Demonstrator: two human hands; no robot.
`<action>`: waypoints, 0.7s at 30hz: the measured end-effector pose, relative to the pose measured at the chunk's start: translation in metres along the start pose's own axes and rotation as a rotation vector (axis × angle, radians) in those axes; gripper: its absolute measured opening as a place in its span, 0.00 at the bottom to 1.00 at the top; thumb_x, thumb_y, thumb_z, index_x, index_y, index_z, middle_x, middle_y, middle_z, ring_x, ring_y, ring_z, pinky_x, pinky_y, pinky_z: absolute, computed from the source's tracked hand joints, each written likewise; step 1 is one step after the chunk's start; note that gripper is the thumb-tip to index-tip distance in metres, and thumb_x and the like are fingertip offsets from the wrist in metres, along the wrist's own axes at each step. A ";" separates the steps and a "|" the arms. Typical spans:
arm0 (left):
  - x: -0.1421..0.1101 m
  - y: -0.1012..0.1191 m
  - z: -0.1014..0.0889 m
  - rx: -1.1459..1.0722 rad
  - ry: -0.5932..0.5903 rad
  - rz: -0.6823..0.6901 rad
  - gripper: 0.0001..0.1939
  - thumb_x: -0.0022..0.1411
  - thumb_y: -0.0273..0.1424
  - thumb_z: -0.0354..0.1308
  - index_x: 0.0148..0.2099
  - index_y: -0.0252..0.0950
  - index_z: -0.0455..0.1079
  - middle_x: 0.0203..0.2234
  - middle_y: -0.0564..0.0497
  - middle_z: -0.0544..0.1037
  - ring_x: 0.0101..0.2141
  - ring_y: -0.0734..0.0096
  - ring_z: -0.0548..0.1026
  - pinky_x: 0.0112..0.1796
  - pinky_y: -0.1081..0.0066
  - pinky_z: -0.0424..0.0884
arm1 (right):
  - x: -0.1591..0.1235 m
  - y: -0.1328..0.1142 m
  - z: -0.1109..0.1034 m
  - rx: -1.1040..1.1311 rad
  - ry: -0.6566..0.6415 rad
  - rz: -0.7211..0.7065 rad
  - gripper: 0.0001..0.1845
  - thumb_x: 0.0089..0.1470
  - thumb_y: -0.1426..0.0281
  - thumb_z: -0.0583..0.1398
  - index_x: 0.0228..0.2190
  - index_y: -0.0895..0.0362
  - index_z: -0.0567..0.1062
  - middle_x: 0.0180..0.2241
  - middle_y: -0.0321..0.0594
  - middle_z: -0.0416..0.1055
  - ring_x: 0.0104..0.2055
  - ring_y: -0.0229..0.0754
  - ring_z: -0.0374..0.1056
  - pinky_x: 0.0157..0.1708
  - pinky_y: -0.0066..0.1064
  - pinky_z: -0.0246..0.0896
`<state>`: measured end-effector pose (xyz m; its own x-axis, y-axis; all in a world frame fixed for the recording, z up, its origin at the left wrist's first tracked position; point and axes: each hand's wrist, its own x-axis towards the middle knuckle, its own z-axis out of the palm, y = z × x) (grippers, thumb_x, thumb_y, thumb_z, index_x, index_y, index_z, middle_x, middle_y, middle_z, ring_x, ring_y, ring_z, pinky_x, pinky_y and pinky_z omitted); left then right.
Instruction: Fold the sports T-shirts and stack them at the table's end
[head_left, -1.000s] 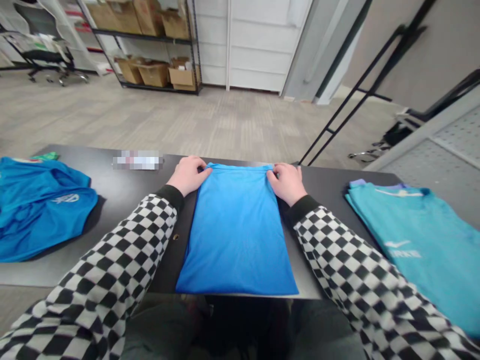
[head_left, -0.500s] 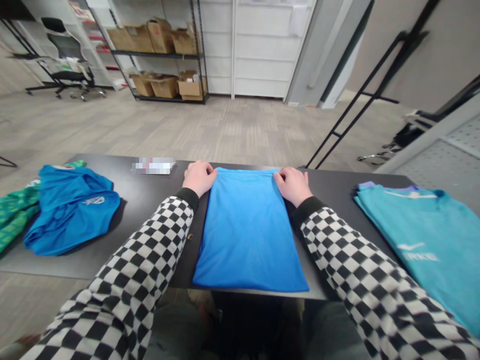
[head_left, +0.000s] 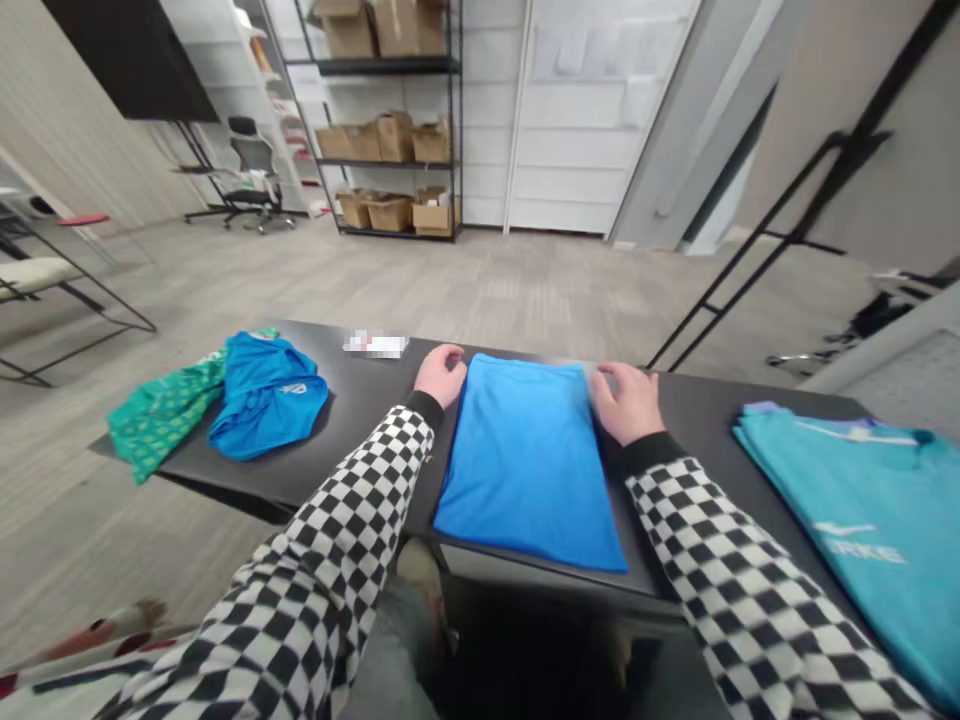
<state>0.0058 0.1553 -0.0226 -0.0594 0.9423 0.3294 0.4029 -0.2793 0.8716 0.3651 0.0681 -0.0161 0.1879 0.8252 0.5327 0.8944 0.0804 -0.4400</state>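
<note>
Folded blue garment (head_left: 529, 460) lying on a dark table (head_left: 364, 395); teal shirt (head_left: 870, 495) to its right; beside its far corners, left hand (head_left: 441, 376) curled, grip indeterminable, and right hand (head_left: 628, 402), thumb and fingers parted; shelving (head_left: 386, 66) beyond it.

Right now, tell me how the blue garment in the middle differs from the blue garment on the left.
The middle garment lies flat in a neat oblong; the left garment is crumpled. The middle garment's visible side is plain; the left garment shows a pale logo. Both are blue and rest on the dark table.
</note>
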 end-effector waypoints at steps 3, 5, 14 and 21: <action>-0.026 0.010 -0.012 -0.208 0.103 -0.110 0.08 0.56 0.25 0.64 0.40 0.39 0.78 0.35 0.49 0.82 0.40 0.60 0.80 0.51 0.60 0.77 | -0.027 0.002 -0.017 0.045 0.055 -0.051 0.17 0.66 0.61 0.57 0.45 0.54 0.83 0.51 0.55 0.85 0.58 0.61 0.77 0.74 0.72 0.49; -0.052 0.017 -0.022 -0.259 0.151 -0.127 0.06 0.56 0.28 0.64 0.38 0.39 0.77 0.32 0.50 0.81 0.37 0.63 0.79 0.47 0.62 0.77 | -0.047 0.001 -0.029 0.074 0.079 -0.076 0.16 0.64 0.62 0.56 0.41 0.54 0.83 0.47 0.54 0.86 0.54 0.60 0.79 0.69 0.65 0.61; -0.202 0.043 -0.072 -0.604 0.418 -0.247 0.11 0.51 0.37 0.62 0.38 0.40 0.75 0.29 0.51 0.79 0.31 0.68 0.77 0.34 0.71 0.71 | -0.131 -0.054 -0.088 0.186 0.069 -0.124 0.18 0.66 0.59 0.56 0.44 0.53 0.83 0.48 0.54 0.86 0.53 0.60 0.80 0.61 0.56 0.73; -0.323 0.064 -0.057 -0.773 0.091 -0.568 0.06 0.46 0.34 0.62 0.30 0.41 0.73 0.23 0.54 0.73 0.20 0.74 0.64 0.22 0.74 0.55 | -0.185 -0.125 -0.117 0.154 -0.368 -0.357 0.18 0.74 0.60 0.57 0.57 0.48 0.82 0.59 0.48 0.83 0.63 0.58 0.78 0.67 0.56 0.70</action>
<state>-0.0018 -0.1773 -0.0526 -0.1440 0.9656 -0.2165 -0.4190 0.1387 0.8974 0.2662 -0.1605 0.0246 -0.2970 0.8707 0.3921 0.8014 0.4505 -0.3934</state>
